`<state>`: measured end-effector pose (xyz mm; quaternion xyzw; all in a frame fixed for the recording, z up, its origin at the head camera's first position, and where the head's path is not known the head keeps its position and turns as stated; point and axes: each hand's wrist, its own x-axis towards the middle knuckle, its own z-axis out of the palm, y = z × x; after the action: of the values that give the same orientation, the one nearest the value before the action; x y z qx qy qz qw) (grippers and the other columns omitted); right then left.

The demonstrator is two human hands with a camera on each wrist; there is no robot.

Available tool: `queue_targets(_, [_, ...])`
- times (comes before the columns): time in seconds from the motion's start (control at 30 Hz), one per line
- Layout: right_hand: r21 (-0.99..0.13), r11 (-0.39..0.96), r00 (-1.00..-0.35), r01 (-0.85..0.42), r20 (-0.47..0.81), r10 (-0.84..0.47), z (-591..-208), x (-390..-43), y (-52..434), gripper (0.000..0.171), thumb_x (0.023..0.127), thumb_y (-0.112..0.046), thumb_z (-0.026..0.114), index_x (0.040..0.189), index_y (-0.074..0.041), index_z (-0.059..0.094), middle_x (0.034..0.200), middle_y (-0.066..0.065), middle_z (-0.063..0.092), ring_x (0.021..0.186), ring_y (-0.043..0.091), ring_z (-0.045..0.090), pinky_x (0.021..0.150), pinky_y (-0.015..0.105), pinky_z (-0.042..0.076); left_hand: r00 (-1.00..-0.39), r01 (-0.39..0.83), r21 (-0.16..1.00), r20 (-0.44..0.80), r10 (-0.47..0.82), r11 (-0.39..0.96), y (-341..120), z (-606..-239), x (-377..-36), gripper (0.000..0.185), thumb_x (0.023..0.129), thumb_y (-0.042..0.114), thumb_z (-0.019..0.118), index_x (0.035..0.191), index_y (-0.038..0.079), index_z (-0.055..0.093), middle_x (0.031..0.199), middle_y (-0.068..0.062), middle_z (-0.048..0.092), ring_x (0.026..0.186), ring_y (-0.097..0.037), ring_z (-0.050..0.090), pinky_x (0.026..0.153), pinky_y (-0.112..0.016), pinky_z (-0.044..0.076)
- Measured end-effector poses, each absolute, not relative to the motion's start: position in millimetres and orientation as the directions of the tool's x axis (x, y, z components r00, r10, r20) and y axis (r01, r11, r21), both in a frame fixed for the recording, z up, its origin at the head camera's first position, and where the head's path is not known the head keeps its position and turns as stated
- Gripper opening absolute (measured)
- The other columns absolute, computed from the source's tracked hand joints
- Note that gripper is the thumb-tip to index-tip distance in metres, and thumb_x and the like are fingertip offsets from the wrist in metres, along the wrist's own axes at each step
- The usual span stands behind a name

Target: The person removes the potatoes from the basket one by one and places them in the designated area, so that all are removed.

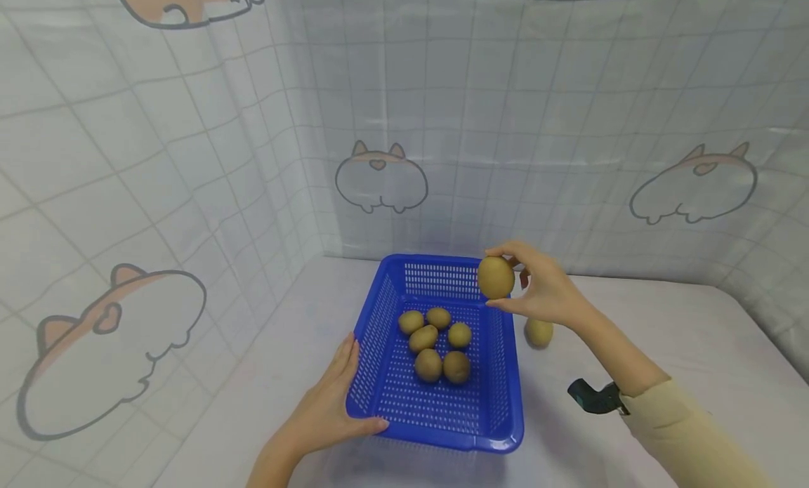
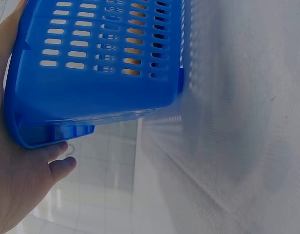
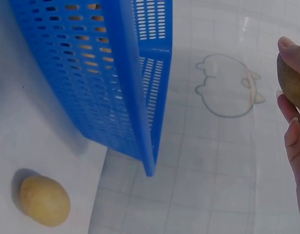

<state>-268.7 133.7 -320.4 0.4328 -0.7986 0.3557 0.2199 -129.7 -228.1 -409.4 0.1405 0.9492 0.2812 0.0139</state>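
Wht grid-lined sheeting (image 1: 480,88) w/ cartoon animal prints (image 1: 382,182) on 3 sides of wht tabletop (image 1: 670,319)

Inscriptions: none legible in head or wrist views. Blue basket (image 1: 436,436): carries no readable brand, label or number. Wall sheet (image 1: 537,88): bears printed drawings only, without readable words. Dark wrist piece (image 1: 593,397): shows no readable marking.
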Motion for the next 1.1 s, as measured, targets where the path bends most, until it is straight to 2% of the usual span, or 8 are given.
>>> queue_targets(0.17, [-0.375, 0.404, -0.547, -0.834, 0.657, -0.52, -323.5, -267.5, 141.0, 0.078, 0.057, -0.013, 0.094, 0.125, -0.01, 0.055, 0.117, 0.002, 0.061, 0.087, 0.012, 0.056, 0.052, 0.029, 0.048, -0.961, 0.26, 0.537, 0.06, 0.272, 0.803, -228.1, -409.0, -131.0, 0.128, 0.069, 0.067, 0.073, 0.152, -0.001, 0.004, 0.16, -0.01, -0.007, 0.146, -0.028, 0.002, 0.111, -0.053, 0.022])
queue_targets(0.33, [-0.363, 0.438, -0.56, -0.822, 0.654, -0.508, -327.2, -266.2, 150.1, 0.079, 0.055, -0.009, 0.094, 0.124, -0.008, 0.055, 0.115, 0.002, 0.06, 0.086, 0.011, 0.054, 0.053, 0.027, 0.048, -0.957, 0.272, 0.534, 0.063, 0.283, 0.801, -228.1, -409.2, -131.3, 0.128, 0.069, 0.068, 0.072, 0.152, -0.002, 0.004, 0.16, -0.011, -0.007, 0.145, -0.03, 0.003, 0.11, -0.055, 0.023])
queue_targets(0.63, [-0.341, 0.462, -0.557, -0.819, 0.667, -0.495, -332.0, -266.6, 166.0, 0.08, 0.052, -0.002, 0.093, 0.123, -0.005, 0.055, 0.113, 0.004, 0.061, 0.083, 0.012, 0.055, 0.052, 0.026, 0.048, -0.96, 0.266, 0.534, 0.066, 0.273, 0.803, -229.6, -410.9, -130.8, 0.128, 0.069, 0.067, 0.073, 0.152, -0.002, 0.005, 0.16, -0.011, -0.006, 0.145, -0.03, 0.004, 0.109, -0.055, 0.025])
queue_targets(0.97, [-0.364, 0.532, -0.622, -0.764, 0.634, -0.46, -337.1, -264.9, 184.6, 0.078, 0.053, -0.002, 0.092, 0.122, -0.004, 0.054, 0.111, 0.008, 0.063, 0.08, 0.013, 0.055, 0.053, 0.027, 0.049, -0.958, 0.274, 0.542, 0.083, 0.273, 0.795, -228.9, -411.9, -131.1, 0.128, 0.068, 0.066, 0.075, 0.153, -0.001, 0.005, 0.16, -0.01, -0.005, 0.145, -0.028, 0.005, 0.11, -0.053, 0.024])
queue_targets(1.1, [-0.364, 0.542, -0.627, -0.758, 0.638, -0.448, -339.9, -263.7, 190.9, 0.078, 0.052, -0.001, 0.092, 0.12, -0.003, 0.054, 0.11, 0.009, 0.062, 0.08, 0.013, 0.054, 0.052, 0.029, 0.05, -0.957, 0.277, 0.539, 0.085, 0.276, 0.795, -228.8, -412.4, -131.1, 0.128, 0.068, 0.067, 0.074, 0.152, -0.002, 0.006, 0.16, -0.01, -0.005, 0.145, -0.029, 0.004, 0.11, -0.053, 0.024])
